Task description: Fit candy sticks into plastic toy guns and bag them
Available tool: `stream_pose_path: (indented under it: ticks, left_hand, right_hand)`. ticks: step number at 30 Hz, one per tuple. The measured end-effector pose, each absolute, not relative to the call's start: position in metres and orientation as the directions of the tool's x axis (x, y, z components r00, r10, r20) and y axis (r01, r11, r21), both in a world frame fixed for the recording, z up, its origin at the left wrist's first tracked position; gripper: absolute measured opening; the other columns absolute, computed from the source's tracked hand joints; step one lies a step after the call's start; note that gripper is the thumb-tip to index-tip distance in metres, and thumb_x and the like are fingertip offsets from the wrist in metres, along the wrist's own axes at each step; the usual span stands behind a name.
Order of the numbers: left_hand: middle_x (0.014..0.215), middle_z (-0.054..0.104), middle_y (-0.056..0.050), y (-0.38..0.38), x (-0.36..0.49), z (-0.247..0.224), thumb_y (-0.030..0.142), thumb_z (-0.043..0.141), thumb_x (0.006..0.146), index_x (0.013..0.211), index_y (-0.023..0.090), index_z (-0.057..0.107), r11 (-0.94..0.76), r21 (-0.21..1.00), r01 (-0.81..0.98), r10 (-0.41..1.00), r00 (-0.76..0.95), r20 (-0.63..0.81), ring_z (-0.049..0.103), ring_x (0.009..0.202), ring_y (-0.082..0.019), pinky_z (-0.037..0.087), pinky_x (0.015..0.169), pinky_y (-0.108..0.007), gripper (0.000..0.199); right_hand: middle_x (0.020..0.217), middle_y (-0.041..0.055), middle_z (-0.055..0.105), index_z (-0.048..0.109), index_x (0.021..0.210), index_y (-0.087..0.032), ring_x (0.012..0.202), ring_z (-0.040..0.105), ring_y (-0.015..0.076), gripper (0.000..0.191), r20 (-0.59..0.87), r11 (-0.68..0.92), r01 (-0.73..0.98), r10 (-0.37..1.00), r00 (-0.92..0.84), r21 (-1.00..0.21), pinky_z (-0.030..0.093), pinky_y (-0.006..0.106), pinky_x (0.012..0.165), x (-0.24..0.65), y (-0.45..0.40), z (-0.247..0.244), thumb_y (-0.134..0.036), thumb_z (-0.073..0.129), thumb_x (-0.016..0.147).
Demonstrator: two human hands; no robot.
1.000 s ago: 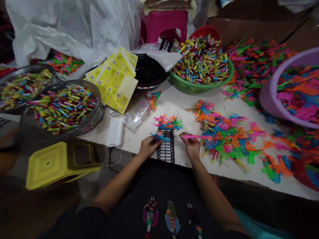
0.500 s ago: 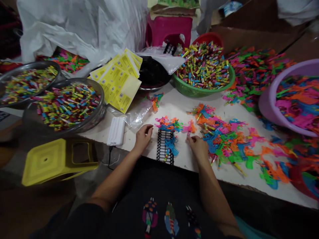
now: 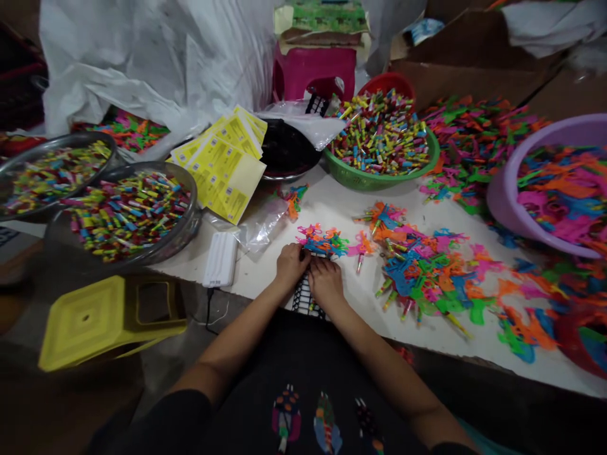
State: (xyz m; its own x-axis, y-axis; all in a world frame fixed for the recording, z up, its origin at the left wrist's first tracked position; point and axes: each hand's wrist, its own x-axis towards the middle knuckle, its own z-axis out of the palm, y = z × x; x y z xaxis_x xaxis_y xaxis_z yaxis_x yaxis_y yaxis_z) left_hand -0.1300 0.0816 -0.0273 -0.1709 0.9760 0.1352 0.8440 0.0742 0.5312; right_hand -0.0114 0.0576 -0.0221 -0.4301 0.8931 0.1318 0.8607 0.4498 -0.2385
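Note:
My left hand (image 3: 291, 265) is closed at the left edge of a black ladder-like plastic strip (image 3: 302, 299), its fingertips pinching the strip's edge. Close beside it, my right hand (image 3: 326, 282) lies over the strip with fingers bent down and together; what they hold is hidden. Just beyond the fingertips, a row of small colourful plastic toy guns (image 3: 322, 239) covers the strip's far end. A pink and orange toy gun with a small tube (image 3: 361, 248) lies to their right. Further right spreads a pile of toy guns (image 3: 427, 265), some with striped tubes attached.
A green basin (image 3: 363, 181) and a grey basin (image 3: 193, 218) hold striped tubes. On the right stands a purple tub (image 3: 503, 208) of toy guns. Yellow printed sheets (image 3: 227, 167), a white power bank (image 3: 220, 259) and a yellow stool (image 3: 85, 322) are to the left.
Both hands have come together over the black strip, the left moving right and the right moving left. The blue toy gun on the strip is now covered by my right hand.

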Motion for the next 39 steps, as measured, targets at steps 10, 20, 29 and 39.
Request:
stream_pose_path:
  ticks: [10,20,29,39]
  left_hand:
    - [0.071,0.058,-0.008,0.092,-0.123,-0.035,0.039,0.049,0.076,0.068,0.017,0.057,0.157,0.447,0.881,0.965,-0.234,0.123,0.054,0.076,-0.021,0.038,0.064,-0.029,0.025]
    - [0.064,0.052,-0.006,0.089,-0.123,-0.042,0.032,0.051,0.074,0.060,0.018,0.049,0.074,0.521,0.850,0.935,-0.241,0.260,0.051,0.071,-0.019,0.038,0.063,-0.029,0.020]
    - [0.071,0.054,-0.001,0.092,-0.124,-0.016,0.032,0.050,0.074,0.075,0.017,0.051,-0.013,0.803,0.596,0.856,-0.409,0.317,0.052,0.064,-0.012,0.042,0.061,-0.023,0.014]
    - [0.053,0.055,0.003,0.138,-0.179,0.044,0.035,0.051,0.072,0.061,0.019,0.049,0.139,0.746,0.652,0.864,-0.448,0.231,0.052,0.049,-0.011,0.037,0.053,-0.022,0.019]
  right_hand:
    - [0.127,0.0156,0.049,0.050,0.121,-0.006,0.122,0.034,0.0288,0.045,-0.041,0.443,0.872,0.887,-0.461,-0.210,0.022,0.042,0.101,-0.020,0.059,-0.017,-0.027,0.038,0.083]
    - [0.124,0.0192,0.050,0.055,0.116,-0.004,0.121,0.034,0.0322,0.043,-0.143,0.461,0.868,0.861,-0.488,-0.185,0.021,0.046,0.098,-0.022,0.064,-0.009,-0.024,0.039,0.081]
    - [0.132,0.0163,0.042,0.043,0.126,-0.004,0.120,0.036,0.0304,0.051,-0.078,0.423,0.874,0.889,-0.451,-0.238,0.025,0.043,0.098,-0.022,0.062,-0.007,-0.022,0.040,0.079]
    - [0.137,0.0138,0.036,0.040,0.129,-0.007,0.125,0.032,0.0291,0.052,-0.104,0.392,0.895,0.902,-0.420,-0.212,0.020,0.044,0.102,-0.025,0.059,-0.014,-0.024,0.038,0.081]
